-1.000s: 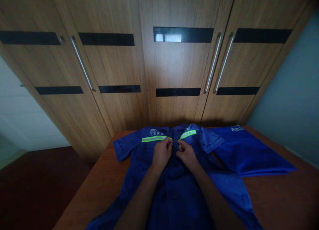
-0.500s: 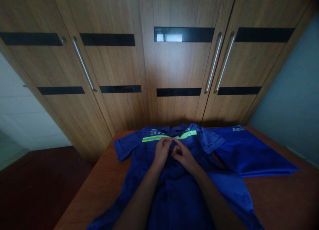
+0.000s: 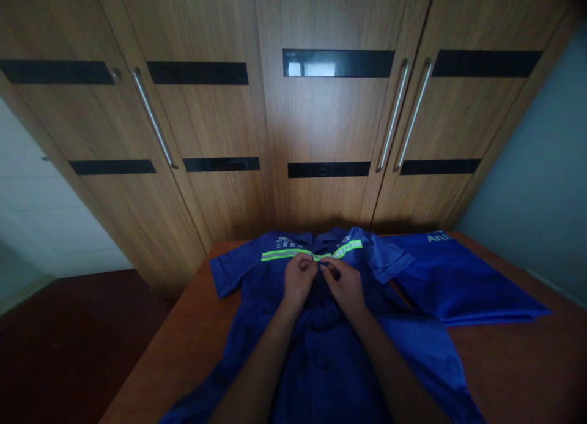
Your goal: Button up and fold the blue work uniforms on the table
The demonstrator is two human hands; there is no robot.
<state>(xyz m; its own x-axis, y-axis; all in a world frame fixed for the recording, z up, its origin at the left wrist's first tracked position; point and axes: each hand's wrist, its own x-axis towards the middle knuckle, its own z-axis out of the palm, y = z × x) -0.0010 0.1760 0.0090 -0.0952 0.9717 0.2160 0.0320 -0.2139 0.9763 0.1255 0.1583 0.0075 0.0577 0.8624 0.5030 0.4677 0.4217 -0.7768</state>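
A dark blue short-sleeved work shirt (image 3: 261, 308) lies spread on the table, collar at the far end. Across its chest runs a yellow-green reflective strip (image 3: 279, 254), with white lettering above it. My left hand (image 3: 300, 277) pinches the front edge of the shirt just below the strip, near the middle. Close beside it, my right hand (image 3: 343, 283) also pinches the cloth at the front opening, thumb and forefinger together. The fingertips of both hands nearly meet. Whatever small part lies between them is hidden.
A folded bright blue cloth or bag (image 3: 463, 283) with white letters lies right of the shirt on the reddish-brown wooden table (image 3: 169, 344). Behind the table stands a wooden wardrobe (image 3: 229, 118) with metal handles. A pale wall (image 3: 541, 185) rises on the right.
My right hand's forefinger, stretched out before, has bent in to pinch the cloth with the thumb. My left hand stays nearly in place. The strip's middle has shifted slightly.
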